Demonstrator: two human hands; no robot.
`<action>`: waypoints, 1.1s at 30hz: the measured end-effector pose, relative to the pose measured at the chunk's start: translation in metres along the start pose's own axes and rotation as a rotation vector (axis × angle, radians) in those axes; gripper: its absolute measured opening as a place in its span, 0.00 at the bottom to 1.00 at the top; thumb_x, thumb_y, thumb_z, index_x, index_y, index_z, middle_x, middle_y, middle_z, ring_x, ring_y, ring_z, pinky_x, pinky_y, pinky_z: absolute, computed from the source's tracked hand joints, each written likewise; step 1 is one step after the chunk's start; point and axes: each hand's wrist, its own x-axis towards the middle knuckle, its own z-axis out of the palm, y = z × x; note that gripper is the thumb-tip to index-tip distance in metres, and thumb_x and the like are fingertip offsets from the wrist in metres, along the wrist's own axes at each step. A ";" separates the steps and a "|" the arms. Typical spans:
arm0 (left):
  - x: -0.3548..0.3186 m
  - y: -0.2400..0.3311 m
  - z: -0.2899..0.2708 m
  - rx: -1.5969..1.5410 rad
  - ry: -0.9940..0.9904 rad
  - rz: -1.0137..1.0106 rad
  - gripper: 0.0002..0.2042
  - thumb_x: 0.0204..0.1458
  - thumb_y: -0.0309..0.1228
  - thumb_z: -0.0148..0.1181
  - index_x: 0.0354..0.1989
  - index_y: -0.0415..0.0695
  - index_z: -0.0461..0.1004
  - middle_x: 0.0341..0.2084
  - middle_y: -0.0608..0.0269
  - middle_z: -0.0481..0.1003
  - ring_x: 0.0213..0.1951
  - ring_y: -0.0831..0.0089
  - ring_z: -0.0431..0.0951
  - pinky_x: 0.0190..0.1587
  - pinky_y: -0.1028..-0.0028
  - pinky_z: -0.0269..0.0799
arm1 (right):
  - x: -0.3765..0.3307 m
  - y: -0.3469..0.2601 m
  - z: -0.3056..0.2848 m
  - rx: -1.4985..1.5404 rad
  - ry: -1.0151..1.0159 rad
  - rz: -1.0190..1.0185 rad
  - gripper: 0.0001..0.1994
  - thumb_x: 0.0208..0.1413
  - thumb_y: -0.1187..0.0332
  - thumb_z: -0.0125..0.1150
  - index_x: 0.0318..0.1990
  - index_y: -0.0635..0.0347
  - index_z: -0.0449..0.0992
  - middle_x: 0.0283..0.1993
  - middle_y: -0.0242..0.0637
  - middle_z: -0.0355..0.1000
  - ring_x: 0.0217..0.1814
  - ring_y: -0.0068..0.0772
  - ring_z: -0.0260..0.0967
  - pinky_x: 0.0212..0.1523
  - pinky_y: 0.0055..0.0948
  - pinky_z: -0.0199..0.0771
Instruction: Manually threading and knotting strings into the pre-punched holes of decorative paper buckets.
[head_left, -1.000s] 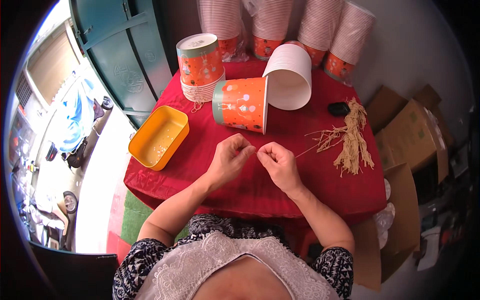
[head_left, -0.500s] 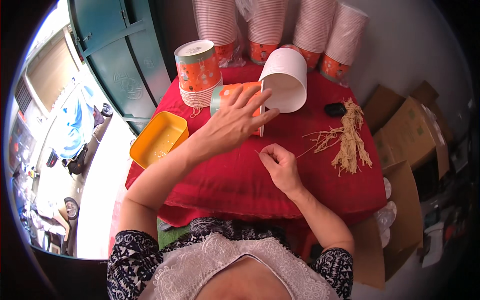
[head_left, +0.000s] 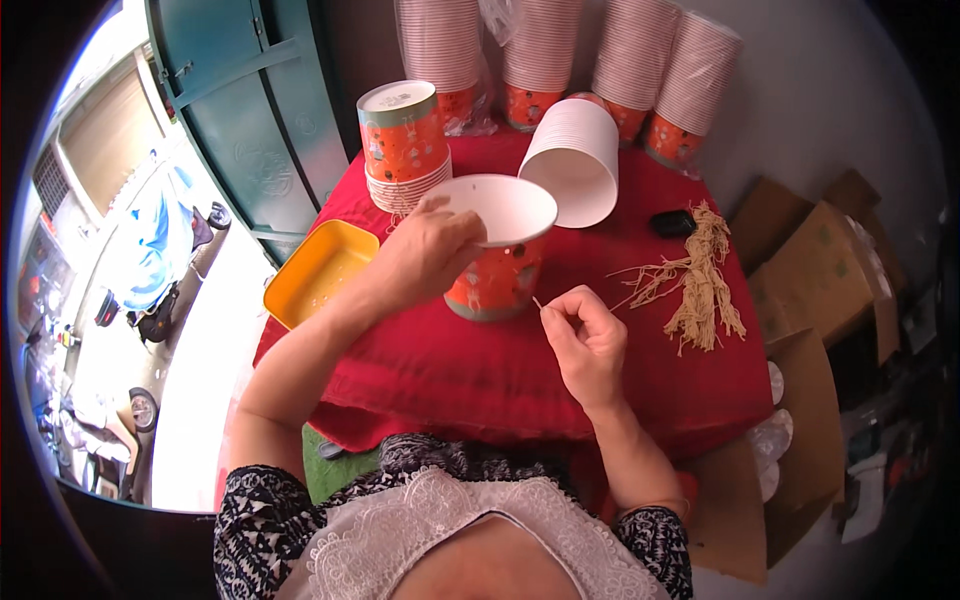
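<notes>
An orange paper bucket (head_left: 500, 285) with a white inside stands upright, slightly tilted, over the middle of the red-covered table. My left hand (head_left: 434, 245) is closed on its rim at the left side, with the fingertips partly out of sight. To the right of the bucket, my right hand (head_left: 588, 345) pinches a thin beige string (head_left: 539, 302), whose short end sticks out beyond the fingertips. Farther right lies a loose bundle of beige strings (head_left: 700, 285). Behind the bucket, a nested stack of white-lined buckets (head_left: 572, 165) rests on its side with its opening toward me.
An upside-down bucket stack (head_left: 405, 145) stands at the back left, near a yellow tray (head_left: 325, 258) with small bits in it. Several plastic-wrapped stacks (head_left: 630, 60) line the back. A small black object (head_left: 672, 222) lies near the strings. Cardboard boxes (head_left: 815, 270) sit right of the table.
The bucket that lay on its side now stands upright, nearer to me. My left hand has gone from spread fingers to a grip on its rim. The right hand has shifted slightly right.
</notes>
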 end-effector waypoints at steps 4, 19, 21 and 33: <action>-0.022 0.016 0.009 -0.069 0.071 -0.013 0.06 0.45 0.25 0.61 0.30 0.41 0.70 0.21 0.55 0.74 0.32 0.55 0.77 0.34 0.59 0.73 | -0.005 -0.005 0.009 -0.021 0.011 0.021 0.07 0.56 0.80 0.58 0.26 0.63 0.70 0.24 0.21 0.62 0.25 0.09 0.55 0.24 0.14 0.55; -0.026 0.040 0.001 -0.346 0.009 -0.287 0.07 0.53 0.25 0.60 0.38 0.37 0.74 0.28 0.49 0.78 0.30 0.56 0.80 0.33 0.65 0.75 | -0.013 0.008 0.021 -0.256 0.070 -0.004 0.08 0.47 0.83 0.61 0.24 0.65 0.67 0.23 0.37 0.67 0.22 0.27 0.67 0.24 0.27 0.67; -0.023 0.034 -0.001 -0.301 0.054 -0.242 0.06 0.54 0.25 0.59 0.38 0.36 0.74 0.27 0.49 0.78 0.28 0.58 0.79 0.31 0.66 0.74 | -0.012 0.007 0.022 -0.243 0.074 0.003 0.08 0.47 0.83 0.61 0.24 0.65 0.66 0.23 0.37 0.67 0.22 0.26 0.66 0.24 0.27 0.67; -0.012 0.031 -0.009 -0.293 -0.102 -0.279 0.08 0.57 0.23 0.55 0.42 0.35 0.75 0.33 0.53 0.79 0.38 0.65 0.81 0.40 0.69 0.75 | -0.007 0.011 0.027 -0.246 0.103 0.029 0.07 0.49 0.82 0.61 0.24 0.67 0.69 0.21 0.34 0.69 0.23 0.19 0.63 0.25 0.23 0.65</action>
